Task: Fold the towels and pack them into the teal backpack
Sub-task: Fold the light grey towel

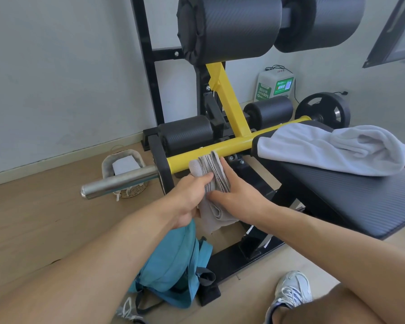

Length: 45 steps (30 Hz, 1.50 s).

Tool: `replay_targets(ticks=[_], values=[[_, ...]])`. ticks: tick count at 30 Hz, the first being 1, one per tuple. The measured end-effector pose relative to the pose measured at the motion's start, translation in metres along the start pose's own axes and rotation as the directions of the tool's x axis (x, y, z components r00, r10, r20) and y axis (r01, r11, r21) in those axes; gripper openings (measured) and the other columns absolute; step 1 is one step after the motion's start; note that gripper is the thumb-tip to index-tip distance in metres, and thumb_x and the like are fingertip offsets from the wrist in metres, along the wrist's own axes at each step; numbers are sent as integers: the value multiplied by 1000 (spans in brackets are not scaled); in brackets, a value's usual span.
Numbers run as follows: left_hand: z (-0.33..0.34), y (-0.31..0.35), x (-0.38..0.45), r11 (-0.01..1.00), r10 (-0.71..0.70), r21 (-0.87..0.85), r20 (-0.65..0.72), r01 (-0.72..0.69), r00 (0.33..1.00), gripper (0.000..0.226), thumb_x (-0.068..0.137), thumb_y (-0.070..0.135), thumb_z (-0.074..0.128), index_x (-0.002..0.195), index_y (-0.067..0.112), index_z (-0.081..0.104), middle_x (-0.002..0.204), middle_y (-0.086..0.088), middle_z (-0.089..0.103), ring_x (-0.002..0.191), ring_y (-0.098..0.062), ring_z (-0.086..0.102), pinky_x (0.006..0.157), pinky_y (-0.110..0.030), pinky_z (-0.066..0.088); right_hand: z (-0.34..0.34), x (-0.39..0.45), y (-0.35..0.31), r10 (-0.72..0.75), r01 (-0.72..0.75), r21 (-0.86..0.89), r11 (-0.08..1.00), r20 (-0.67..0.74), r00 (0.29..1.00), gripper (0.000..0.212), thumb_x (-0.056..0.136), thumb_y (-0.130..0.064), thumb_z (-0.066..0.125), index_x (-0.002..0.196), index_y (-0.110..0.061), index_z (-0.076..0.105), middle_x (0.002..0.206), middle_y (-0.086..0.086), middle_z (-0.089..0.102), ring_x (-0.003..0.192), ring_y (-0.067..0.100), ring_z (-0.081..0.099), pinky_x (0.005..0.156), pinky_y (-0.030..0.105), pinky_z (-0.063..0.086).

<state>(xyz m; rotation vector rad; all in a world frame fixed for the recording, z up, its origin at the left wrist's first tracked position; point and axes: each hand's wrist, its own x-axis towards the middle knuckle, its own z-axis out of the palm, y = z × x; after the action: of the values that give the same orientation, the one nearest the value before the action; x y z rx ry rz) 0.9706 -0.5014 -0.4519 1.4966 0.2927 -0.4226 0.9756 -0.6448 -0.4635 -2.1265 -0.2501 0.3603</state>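
Observation:
A small grey-beige towel [212,183], folded into a narrow bundle, is held upright in front of me. My left hand [189,198] grips its left side with curled fingers. My right hand [239,194] holds the right side, with the thumb across the front and the fingers behind the cloth. The teal backpack [173,265] lies on the floor directly below the towel, and my left wrist hides its top. A larger pale grey towel [332,149] lies crumpled on the black bench pad [360,202] to the right.
A gym machine with a yellow bar [220,152], a chrome sleeve [119,182] and black foam rollers stands just ahead. A woven basket [124,169] sits on the wooden floor at left. My shoes [290,293] and knees are at the bottom.

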Motion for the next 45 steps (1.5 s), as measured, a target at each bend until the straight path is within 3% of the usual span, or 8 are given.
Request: replay_targets(ticks=[3, 9, 15, 20, 25, 32, 37, 45], values=[[2, -4, 3, 1000, 11, 20, 4, -12, 1000, 30, 109, 31, 45, 136, 28, 60, 120, -5, 75, 110, -28, 69, 99, -54, 55, 6, -1, -3, -52, 51, -71, 996, -17, 998, 90, 93, -31, 66, 161, -40, 7, 141, -18, 50, 120, -5, 53, 93, 11, 43], [1, -4, 2, 996, -7, 94, 67, 1, 998, 34, 105, 36, 46, 137, 31, 56, 120, -9, 74, 110, -32, 70, 96, -58, 56, 10, -3, -8, -54, 60, -183, 981, 40, 998, 101, 87, -39, 65, 163, -31, -1, 171, -5, 5, 158, 17, 9, 124, 49, 27], [-6, -1, -2, 990, -36, 139, 27, 31, 999, 39, 104, 53, 45, 126, 26, 65, 112, -9, 77, 104, -30, 73, 94, -53, 59, 20, -9, -9, -50, 63, -262, 963, 54, 997, 84, 99, -24, 50, 164, -22, -4, 172, -6, -7, 155, 21, 22, 121, 42, 34], [-13, 4, 0, 995, -92, 55, 125, 85, 988, 51, 101, 58, 46, 112, 17, 74, 107, -10, 76, 95, -25, 73, 89, -43, 59, 20, -7, -11, -40, 50, -165, 985, 60, 997, 105, 72, -57, 75, 157, -32, 18, 154, -2, 41, 133, 16, 51, 106, 43, 51], [-26, 13, 0, 995, -79, 76, 193, 65, 978, 49, 105, 45, 46, 130, 8, 66, 110, -18, 75, 90, -30, 73, 80, -45, 61, 6, -8, -12, -61, 70, -120, 990, 70, 996, 73, 84, -35, 79, 143, -38, 36, 97, -23, 57, 81, -7, 60, 63, 10, 45], [-46, 16, 10, 995, 8, 95, 20, -10, 1000, 77, 58, 58, 82, 118, 13, 70, 121, -10, 74, 112, -26, 69, 102, -40, 54, -5, -7, -14, -10, -8, 227, 974, 77, 997, 43, 79, -16, 65, 121, -25, 68, 108, 12, 72, 101, 30, 71, 87, 58, 59], [-47, 3, 21, 951, 199, 258, -94, -169, 975, 98, 42, 82, 84, 107, 10, 74, 104, -12, 77, 104, -32, 72, 92, -48, 58, -3, -3, -7, 49, -77, 199, 977, 143, 988, 43, 90, -11, 66, 130, -23, 59, 113, 4, 71, 103, 21, 71, 90, 51, 60], [-35, -3, 40, 772, 439, 585, -204, -251, 875, 69, 88, 74, 55, 74, 7, 51, 73, -10, 46, 68, -21, 45, 61, -35, 37, 20, -5, -11, -30, 30, -2, 1000, -27, 999, 47, 103, -40, 54, 146, -25, 41, 112, -9, 63, 91, 4, 64, 72, 20, 52]])
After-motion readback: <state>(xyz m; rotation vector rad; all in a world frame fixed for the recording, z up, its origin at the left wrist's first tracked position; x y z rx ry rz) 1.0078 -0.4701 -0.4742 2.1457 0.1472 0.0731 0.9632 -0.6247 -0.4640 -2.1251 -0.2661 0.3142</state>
